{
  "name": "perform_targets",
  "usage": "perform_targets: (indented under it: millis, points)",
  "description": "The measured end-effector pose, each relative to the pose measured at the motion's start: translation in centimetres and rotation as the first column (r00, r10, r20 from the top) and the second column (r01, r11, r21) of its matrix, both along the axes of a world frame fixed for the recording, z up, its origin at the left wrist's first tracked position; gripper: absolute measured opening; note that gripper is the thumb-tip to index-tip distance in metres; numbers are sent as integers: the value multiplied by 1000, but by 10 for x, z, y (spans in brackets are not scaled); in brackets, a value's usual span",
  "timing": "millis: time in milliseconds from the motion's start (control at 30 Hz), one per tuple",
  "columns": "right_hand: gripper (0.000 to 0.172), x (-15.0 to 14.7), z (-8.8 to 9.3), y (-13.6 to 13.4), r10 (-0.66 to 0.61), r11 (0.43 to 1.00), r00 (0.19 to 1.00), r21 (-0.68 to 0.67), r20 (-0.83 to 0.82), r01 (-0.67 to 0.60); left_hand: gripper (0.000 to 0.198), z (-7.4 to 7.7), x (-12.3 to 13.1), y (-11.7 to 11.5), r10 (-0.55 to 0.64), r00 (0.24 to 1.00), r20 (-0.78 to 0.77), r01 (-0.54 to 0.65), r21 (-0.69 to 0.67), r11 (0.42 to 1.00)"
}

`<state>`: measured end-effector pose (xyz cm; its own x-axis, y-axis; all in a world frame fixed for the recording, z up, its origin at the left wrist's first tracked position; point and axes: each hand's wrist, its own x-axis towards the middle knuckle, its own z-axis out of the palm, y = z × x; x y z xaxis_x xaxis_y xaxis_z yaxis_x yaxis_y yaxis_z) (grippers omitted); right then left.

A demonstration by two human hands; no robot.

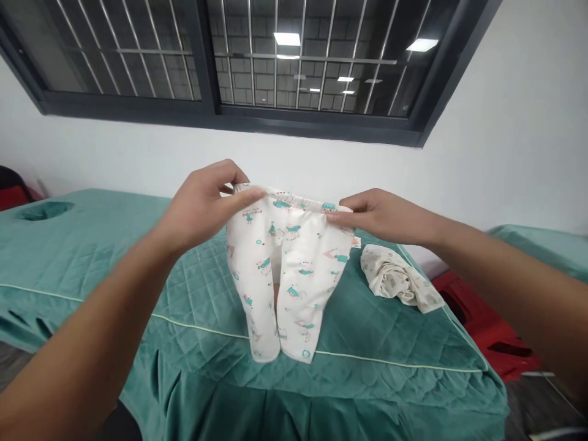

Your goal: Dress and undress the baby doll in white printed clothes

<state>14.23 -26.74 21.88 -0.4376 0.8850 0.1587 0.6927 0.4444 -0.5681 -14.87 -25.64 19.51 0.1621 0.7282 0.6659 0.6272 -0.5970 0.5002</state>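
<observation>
I hold up a small pair of white baby trousers printed with teal and pink figures. My left hand pinches the left end of the waistband. My right hand pinches the right end. The two legs hang down side by side, and their cuffs reach the green quilted bed cover.
A crumpled white printed garment lies on the cover to the right. The bed has a face hole at its far left. A second green bed and a red plastic object stand at right. A white wall and barred window lie beyond.
</observation>
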Motion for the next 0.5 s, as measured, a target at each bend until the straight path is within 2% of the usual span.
perform_targets:
  millis: [67, 100, 200, 267, 367, 433, 500]
  points:
    - [44, -6, -8, 0, -41, 998, 983, -46, -178, 33, 34, -5, 5, 2, 80, 994, 79, -80, -10, 997]
    - [43, -13, -13, -1, -19, 999, 958, -54, -286, 4, 37, -8, 9, 3, 108, 984, 139, -106, -25, 994]
    - [32, -42, -27, -1, 138, 979, 846, -59, -516, -196, 39, -13, 23, 5, 55, 946, 319, -56, -7, 998]
    - [27, -63, -36, 4, 231, 951, 796, -44, -559, -307, 36, -17, 30, 12, -36, 907, 419, 2, 81, 997]
    - [30, -86, -49, 21, 311, 933, 763, 30, -567, -358, 26, -31, 34, 30, -212, 808, 550, 115, 205, 972]
    - [37, -95, -64, 35, 335, 934, 768, 87, -545, -346, 23, -49, 32, 45, -305, 720, 623, 209, 225, 952]
    - [41, -99, -84, 47, 325, 943, 812, 97, -485, -319, 21, -75, 26, 57, -283, 681, 675, 227, 172, 959]
